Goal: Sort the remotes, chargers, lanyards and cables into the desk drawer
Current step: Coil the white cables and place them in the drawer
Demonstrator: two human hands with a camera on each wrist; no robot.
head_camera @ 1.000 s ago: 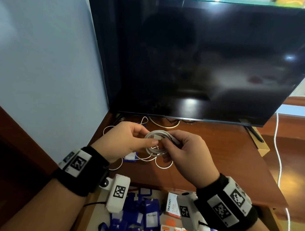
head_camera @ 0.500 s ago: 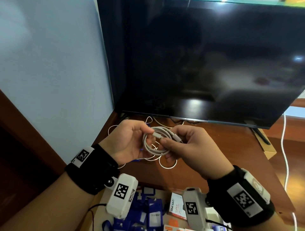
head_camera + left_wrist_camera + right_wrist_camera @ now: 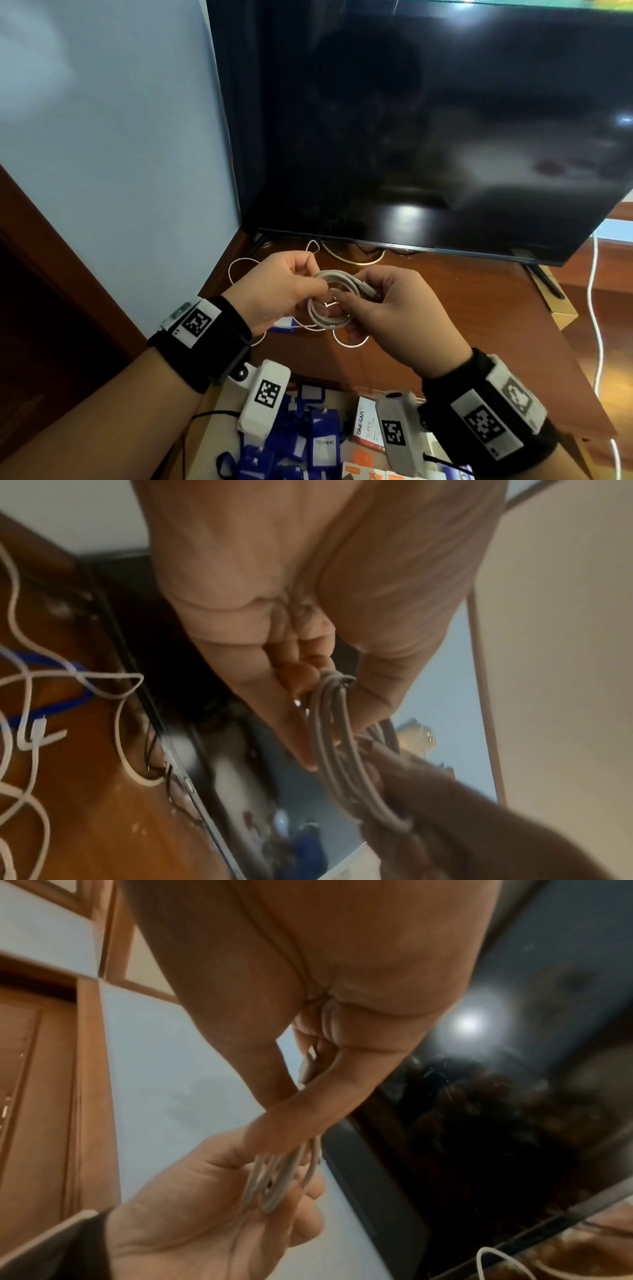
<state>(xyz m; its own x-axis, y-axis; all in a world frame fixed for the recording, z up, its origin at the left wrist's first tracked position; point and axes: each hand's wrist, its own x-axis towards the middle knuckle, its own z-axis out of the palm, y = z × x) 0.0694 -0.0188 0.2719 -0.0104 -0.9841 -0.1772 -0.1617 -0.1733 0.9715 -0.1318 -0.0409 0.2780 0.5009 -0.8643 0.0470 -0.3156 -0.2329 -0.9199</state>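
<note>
Head view: both hands meet over the wooden surface (image 3: 445, 308) in front of a dark TV (image 3: 428, 120). Between them hangs a coiled white cable (image 3: 329, 301), held in the air above the surface and touching neither it nor the drawer. The left hand (image 3: 274, 291) grips the coil's left side, fingers curled round the strands. The right hand (image 3: 394, 308) pinches the coil's right side, thumb and forefinger closed on the strands, with one plug end (image 3: 368, 290) lying across its fingers. Under the hands, loose thin white cables (image 3: 349, 342) sprawl on the surface, with something blue and white (image 3: 284, 323) partly hidden beneath the left hand. A thicker white cord (image 3: 596, 325) runs down at the far right. At the lower edge the open drawer (image 3: 219, 404) holds blue lanyards (image 3: 322, 442) with badge holders and orange-and-white boxes (image 3: 366, 428). In the left wrist view, the left hand (image 3: 308, 588) has its fingertips (image 3: 301, 672) folded onto several grey-white loops of the cable (image 3: 329, 737), which lead down to the blurred right hand (image 3: 479, 831). In the right wrist view, the right hand (image 3: 325, 974) clamps the plug (image 3: 308, 1066) between its fingers, and the loops (image 3: 274, 1180) run into the left hand (image 3: 212, 1218), whose fingers curl round them.
</note>
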